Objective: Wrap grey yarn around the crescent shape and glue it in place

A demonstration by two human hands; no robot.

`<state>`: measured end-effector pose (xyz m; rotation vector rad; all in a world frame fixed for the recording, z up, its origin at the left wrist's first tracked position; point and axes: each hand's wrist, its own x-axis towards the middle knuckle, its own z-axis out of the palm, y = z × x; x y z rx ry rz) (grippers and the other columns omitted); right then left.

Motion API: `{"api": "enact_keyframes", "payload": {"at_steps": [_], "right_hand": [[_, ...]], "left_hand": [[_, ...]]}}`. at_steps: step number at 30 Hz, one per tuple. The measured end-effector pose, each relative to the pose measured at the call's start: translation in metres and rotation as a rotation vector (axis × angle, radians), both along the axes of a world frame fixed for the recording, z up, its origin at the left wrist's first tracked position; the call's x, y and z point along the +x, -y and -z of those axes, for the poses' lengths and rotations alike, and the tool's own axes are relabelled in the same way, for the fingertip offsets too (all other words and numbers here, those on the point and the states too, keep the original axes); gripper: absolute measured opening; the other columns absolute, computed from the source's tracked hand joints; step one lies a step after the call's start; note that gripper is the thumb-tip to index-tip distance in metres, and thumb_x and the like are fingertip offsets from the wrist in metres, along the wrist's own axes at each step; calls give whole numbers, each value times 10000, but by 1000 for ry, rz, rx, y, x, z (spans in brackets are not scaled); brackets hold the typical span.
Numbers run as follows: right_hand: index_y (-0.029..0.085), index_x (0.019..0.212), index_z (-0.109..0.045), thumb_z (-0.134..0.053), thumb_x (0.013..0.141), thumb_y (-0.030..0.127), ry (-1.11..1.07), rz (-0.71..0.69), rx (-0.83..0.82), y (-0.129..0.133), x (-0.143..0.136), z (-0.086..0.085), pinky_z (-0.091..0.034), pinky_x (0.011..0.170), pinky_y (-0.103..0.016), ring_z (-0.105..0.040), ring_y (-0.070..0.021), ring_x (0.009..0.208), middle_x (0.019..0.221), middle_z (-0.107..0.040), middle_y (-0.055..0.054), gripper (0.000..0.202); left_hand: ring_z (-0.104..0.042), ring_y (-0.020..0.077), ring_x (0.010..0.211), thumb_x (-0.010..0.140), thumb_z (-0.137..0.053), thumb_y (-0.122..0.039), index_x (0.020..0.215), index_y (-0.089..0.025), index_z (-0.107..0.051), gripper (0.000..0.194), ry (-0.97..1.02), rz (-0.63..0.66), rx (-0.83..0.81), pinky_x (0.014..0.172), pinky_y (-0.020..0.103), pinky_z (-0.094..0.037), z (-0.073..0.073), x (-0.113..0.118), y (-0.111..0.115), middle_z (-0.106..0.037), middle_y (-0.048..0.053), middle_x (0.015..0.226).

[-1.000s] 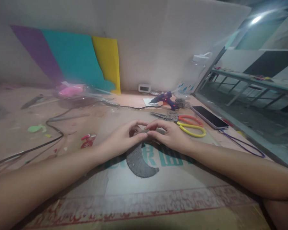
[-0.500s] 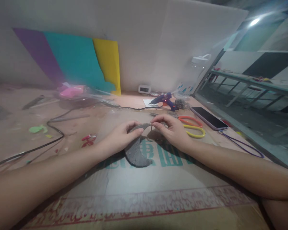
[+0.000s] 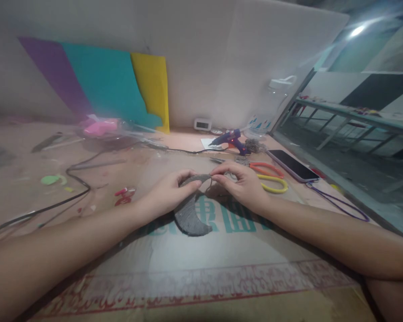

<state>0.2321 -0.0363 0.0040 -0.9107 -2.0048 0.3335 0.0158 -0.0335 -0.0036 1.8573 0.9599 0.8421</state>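
A grey crescent that looks wrapped in yarn is held over the printed board on the table. My left hand grips its upper left side, thumb in front and fingers behind. At the crescent's upper tip, my right hand pinches a thin strand of grey yarn between thumb and forefinger. Part of the strand is hidden by the right fingers. Just behind the right hand lie scissors with one orange and one yellow handle.
A purple glue gun with a lit red light stands at the back, near a small digital clock and a clear jug. A phone with a strap lies right. A black cable crosses the left side.
My right fingers have shifted slightly at the crescent's tip, and the loop of yarn below them looks smaller. The left hand keeps its grip with almost no movement.
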Motion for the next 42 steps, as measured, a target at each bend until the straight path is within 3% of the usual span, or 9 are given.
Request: {"api": "enact_keyframes", "payload": {"at_steps": [16,21,30,39,42], "right_hand": [[222,884,-718,-648,902,290,81,-80,77,-2,3,3,-510,766,-323,-645,-174,798,817,-709,-31,100],[217,882,-727,-655,896,287,101,-83,115,-2,2,2,-509,764,-323,-641,-172,780,792,-711,-32,101],[207,953,-702,-664,855,263,9,13,-144,1,-3,0,-540,791,-305,-686,-169,826,879,-735,-20,119],[212,1051,-610,-587,921,318,-148,-36,-252,-1,-1,4,-541,757,-300,-659,-156,839,880,-680,-21,169],[205,978,-554,-608,901,318,-266,-67,-304,-4,-1,5,-535,689,-272,-636,-141,776,811,-636,-1,148]], "left_hand": [[-538,157,682,903,-510,-489,826,-192,-661,342,-54,32,41,565,236,-410,3,-2,-1,-604,5,726],[-551,163,711,907,-506,-491,846,-191,-672,348,-76,40,44,618,252,-429,3,-2,-1,-626,6,750],[-552,171,731,903,-515,-493,826,-189,-632,335,-41,11,40,655,259,-418,-1,-2,-1,-609,2,755],[-548,163,739,921,-511,-470,838,-182,-621,319,-24,15,39,666,260,-408,0,-2,-2,-595,1,766],[-540,151,727,926,-515,-466,836,-178,-612,317,-19,20,27,653,254,-399,0,-2,-2,-587,-3,763]]}}
